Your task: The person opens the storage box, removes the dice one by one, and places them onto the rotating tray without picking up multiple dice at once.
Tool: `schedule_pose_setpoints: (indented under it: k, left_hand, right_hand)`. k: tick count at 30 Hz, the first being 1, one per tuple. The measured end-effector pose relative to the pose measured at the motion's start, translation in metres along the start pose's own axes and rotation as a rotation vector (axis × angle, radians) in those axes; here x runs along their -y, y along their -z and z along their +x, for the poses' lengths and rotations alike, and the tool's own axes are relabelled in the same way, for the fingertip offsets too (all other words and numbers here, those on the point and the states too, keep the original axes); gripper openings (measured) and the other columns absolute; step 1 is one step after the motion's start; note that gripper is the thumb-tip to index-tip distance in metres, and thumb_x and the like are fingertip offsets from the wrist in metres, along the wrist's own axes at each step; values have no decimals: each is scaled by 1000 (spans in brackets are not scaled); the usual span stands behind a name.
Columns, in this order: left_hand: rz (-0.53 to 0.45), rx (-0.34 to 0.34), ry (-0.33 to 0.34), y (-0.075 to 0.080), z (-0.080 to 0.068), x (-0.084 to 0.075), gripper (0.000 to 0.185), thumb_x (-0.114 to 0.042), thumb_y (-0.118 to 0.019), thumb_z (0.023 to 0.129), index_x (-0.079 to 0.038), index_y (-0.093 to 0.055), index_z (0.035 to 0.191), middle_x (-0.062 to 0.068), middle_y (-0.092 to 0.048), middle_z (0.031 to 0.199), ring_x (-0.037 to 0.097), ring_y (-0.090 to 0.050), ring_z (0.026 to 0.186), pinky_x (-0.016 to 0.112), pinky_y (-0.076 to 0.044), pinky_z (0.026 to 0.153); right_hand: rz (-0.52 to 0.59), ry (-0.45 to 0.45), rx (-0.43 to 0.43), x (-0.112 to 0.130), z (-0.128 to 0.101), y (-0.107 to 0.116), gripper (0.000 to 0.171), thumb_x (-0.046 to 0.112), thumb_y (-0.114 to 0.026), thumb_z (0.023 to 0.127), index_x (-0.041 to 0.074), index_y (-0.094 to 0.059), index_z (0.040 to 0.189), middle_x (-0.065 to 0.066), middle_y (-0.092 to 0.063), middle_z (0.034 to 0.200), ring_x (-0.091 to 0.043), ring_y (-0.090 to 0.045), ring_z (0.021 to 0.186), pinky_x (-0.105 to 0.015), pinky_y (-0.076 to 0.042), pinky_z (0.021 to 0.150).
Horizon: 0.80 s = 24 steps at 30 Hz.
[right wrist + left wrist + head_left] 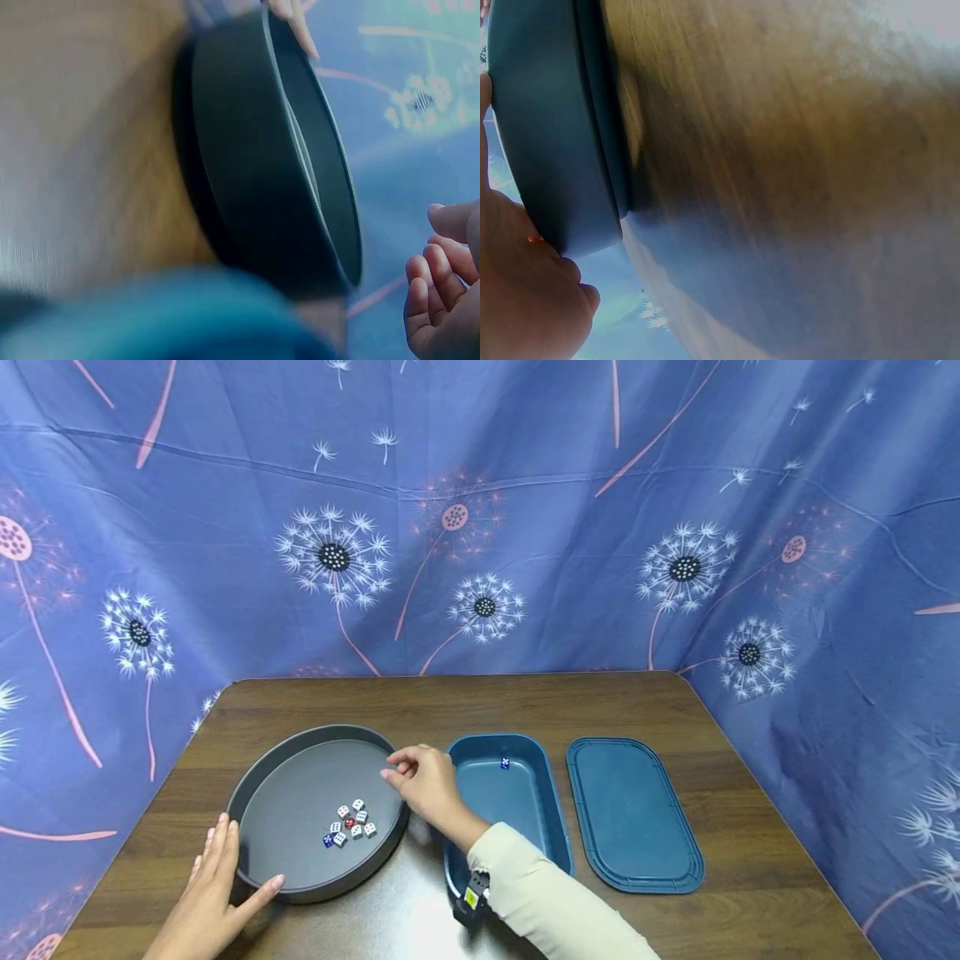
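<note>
A round dark grey tray (300, 777) lies on the left of the table. Grouped inside it are several white dice (340, 839), a red die (349, 822) and a blue die (327, 841). My left hand (213, 889) rests against the tray's near left side, fingers straight along the outside and thumb by the rim. Over the tray's right rim is my right hand (423, 781), its fingers loosely bent. In the right wrist view, nothing shows between that hand's thumb and fingers (442, 274). Another blue die (505, 763) sits at the far end of a blue rectangular box (491, 810), under my right forearm.
Right of the box lies its flat blue lid (633, 814). The wooden table (757, 893) ends at a blue curtain (525, 527) with dandelion patterns, behind and at the sides. A dark wrist camera (472, 893) hangs beneath the right sleeve, by the box's near left corner.
</note>
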<state>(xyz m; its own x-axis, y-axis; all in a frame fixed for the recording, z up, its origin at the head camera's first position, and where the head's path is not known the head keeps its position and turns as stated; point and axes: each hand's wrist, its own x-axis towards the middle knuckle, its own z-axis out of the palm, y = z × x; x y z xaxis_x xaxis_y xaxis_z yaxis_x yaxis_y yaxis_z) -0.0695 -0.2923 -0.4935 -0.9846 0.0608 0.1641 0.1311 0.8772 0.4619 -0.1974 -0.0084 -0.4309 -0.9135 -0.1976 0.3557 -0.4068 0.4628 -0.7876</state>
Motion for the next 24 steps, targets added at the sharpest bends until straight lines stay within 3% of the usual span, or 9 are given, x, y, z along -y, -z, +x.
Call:
schedule_pose_setpoints:
  k: [7,14,19,24]
  left_hand:
    - [3,-4,1,-1,-1,1,102,-42,-64,89,11,-1,148,18,18,157,42,13,143,53,15,113]
    - [7,5,18,-1,0,0,103,-44,-64,89,10,0,149,19,19,157,44,13,142,54,15,112]
    - [1,-4,9,0,0,0,103,-43,-65,89,10,-1,149,17,19,157,42,13,143,52,15,113]
    - [2,-6,9,-1,0,1,103,-43,-65,89,10,0,149,16,19,157,41,13,143,51,16,113]
  right_hand:
    - [-117,-107,-60,-31,10,39,13,15,-80,77,6,-75,85,5,-58,67,-1,-51,57,-18,-44,53]
    - [-244,-242,-133,-57,11,65,15,18,-79,78,8,-76,88,5,-61,66,-6,-55,59,-32,-48,63]
    - [-314,-303,-111,-75,7,78,17,18,-78,79,6,-75,90,1,-67,70,-14,-63,66,-40,-51,70]
    - [-311,-398,-105,-84,5,84,18,17,-78,79,5,-75,93,-2,-70,75,-19,-65,73,-42,-51,76]
